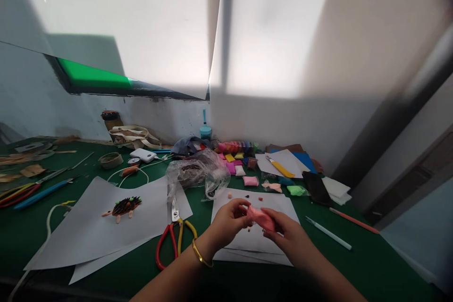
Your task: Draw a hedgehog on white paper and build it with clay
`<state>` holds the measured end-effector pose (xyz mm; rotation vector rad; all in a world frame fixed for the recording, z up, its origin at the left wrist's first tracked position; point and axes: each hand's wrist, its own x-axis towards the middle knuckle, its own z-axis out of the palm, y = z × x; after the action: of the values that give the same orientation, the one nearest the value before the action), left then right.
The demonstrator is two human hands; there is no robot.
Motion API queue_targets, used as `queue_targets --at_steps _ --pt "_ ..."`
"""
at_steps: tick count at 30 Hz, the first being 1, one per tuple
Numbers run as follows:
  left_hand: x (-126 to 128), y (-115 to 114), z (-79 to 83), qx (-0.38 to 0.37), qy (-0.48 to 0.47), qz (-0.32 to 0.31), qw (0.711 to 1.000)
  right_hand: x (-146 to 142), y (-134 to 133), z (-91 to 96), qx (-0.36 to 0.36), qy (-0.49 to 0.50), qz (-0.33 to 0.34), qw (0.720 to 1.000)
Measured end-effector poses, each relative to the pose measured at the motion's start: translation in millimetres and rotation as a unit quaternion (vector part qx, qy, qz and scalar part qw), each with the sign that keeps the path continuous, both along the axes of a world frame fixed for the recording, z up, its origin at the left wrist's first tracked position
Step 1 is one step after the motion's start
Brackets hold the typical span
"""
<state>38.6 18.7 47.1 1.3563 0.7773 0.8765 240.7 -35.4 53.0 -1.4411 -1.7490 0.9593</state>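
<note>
Between my two hands is a soft pink packet of modelling clay (261, 218), held above a stack of white paper (247, 245). My left hand (230, 221) pinches its left end between thumb and fingers; a gold bangle circles that wrist. The right end is gripped by my right hand (287, 232). Small bits of clay (260, 198) lie on the sheet behind the hands. On another white sheet (85, 226) to the left rests a little clay hedgehog (126, 206) with dark spines and pinkish legs.
Red-and-yellow-handled scissors (176, 231) lie left of my left forearm. Several clay packets (251, 181) and a crumpled plastic bag (198, 170) sit behind the paper. At right are a white craft knife (329, 233), a pink pencil (354, 220) and a black pouch (316, 188) on the green table (311, 273).
</note>
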Motion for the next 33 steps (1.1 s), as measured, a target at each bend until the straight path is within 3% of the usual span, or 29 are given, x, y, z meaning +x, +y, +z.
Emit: queue_targets --at_steps 7,17,25,29,33 --pt "0.0 -1.6 1.0 -0.059 -0.031 0.002 0.998 3.9 4.3 -3.2 0.006 -0.004 0.002 1.000" --pt "0.0 -4.7 3.8 0.001 0.010 -0.010 1.000 5.3 1.9 1.6 0.041 -0.061 0.003 0.997" --pt "4.4 -2.8 -2.2 -0.078 0.045 -0.045 0.995 -4.9 1.1 -1.6 0.113 -0.121 0.031 0.986" --pt "1.0 -3.3 -1.1 -0.038 0.059 -0.036 0.997 -4.4 4.9 -2.2 0.081 -0.117 0.035 0.989" --pt "-0.8 -4.6 1.0 0.070 0.064 -0.024 0.995 -2.8 7.5 -6.6 0.053 -0.086 0.014 0.995"
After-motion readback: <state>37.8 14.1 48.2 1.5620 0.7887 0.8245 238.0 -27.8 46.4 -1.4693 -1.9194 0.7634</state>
